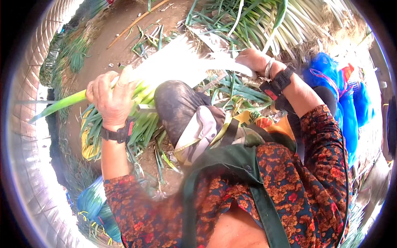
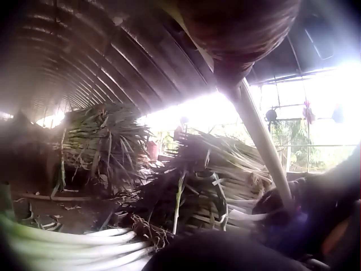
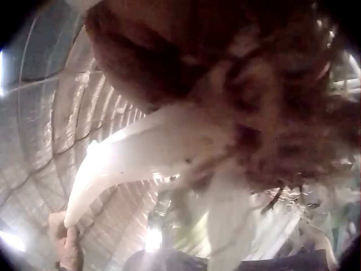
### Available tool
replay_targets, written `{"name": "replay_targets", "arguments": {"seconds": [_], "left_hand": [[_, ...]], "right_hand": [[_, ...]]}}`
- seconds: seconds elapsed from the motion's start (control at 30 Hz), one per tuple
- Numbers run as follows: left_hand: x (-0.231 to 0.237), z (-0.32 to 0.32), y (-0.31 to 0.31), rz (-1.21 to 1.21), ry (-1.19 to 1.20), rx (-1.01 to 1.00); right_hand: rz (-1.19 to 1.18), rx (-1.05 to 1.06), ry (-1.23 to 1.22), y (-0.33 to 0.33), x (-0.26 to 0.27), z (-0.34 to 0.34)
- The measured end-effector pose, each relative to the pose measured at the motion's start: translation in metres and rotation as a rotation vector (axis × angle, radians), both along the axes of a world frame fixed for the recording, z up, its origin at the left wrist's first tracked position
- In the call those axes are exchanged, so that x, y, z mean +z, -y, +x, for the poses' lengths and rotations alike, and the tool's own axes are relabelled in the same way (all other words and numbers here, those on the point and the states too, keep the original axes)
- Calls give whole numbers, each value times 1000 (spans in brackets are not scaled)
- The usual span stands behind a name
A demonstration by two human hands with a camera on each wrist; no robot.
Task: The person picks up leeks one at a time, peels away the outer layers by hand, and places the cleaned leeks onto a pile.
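Observation:
A long green onion [image 1: 62, 104] stretches between both hands in the head view. My left hand [image 1: 109, 97] grips its green part, with the leaf tip sticking out to the left. At the white root end, my right hand [image 1: 256, 62] holds the stalk, fingers curled round it. The white shank [image 2: 262, 138] slants down from the left hand to the right one in the left wrist view. In the right wrist view the pale shank [image 3: 135, 147] bends away from the dark, blurred right hand [image 3: 141, 62]. Glare washes out the middle of the stalk in the head view.
More green onions [image 1: 142, 128] lie below the left hand, beside the person's knee [image 1: 175, 103]. A large heap of onions [image 1: 302, 25] fills the far right. Blue plastic bundles [image 1: 349, 95] stand at the right. Loose leaves and a thin stick [image 1: 136, 22] litter the soil.

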State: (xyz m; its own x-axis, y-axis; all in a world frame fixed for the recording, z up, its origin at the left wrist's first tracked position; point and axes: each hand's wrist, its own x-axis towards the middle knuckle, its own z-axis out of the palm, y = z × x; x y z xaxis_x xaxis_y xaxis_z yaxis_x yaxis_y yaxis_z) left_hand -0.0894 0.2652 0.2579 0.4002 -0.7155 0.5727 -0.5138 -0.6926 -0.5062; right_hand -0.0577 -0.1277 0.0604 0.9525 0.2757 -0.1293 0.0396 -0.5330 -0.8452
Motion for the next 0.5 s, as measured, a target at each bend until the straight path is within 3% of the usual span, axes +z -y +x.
{"name": "replay_targets", "arguments": {"seconds": [0.03,0.1,0.17,0.3,0.33,0.37,0.43,0.47,0.5], "left_hand": [[0,0,-2,27,-15,2],[-2,-2,4,39,-81,-1],[-4,-3,4,55,-139,19],[-11,2,-15,45,-233,115],[-14,4,-20,36,-258,142],[-17,6,-19,13,-280,134],[-26,9,-14,-35,-328,125],[-30,13,-13,-70,-364,122],[-33,17,-14,-106,-395,128]], "right_hand": [[17,-86,-164,0,-1,1],[-326,78,43,10,-7,4],[-737,99,111,15,-15,8],[-1061,11,162,66,-37,4],[-1061,-10,118,66,-22,7],[-798,-11,64,60,-7,13],[-137,-21,472,26,4,7],[14,40,475,-4,20,-2],[-85,74,435,-27,39,-17]]}}
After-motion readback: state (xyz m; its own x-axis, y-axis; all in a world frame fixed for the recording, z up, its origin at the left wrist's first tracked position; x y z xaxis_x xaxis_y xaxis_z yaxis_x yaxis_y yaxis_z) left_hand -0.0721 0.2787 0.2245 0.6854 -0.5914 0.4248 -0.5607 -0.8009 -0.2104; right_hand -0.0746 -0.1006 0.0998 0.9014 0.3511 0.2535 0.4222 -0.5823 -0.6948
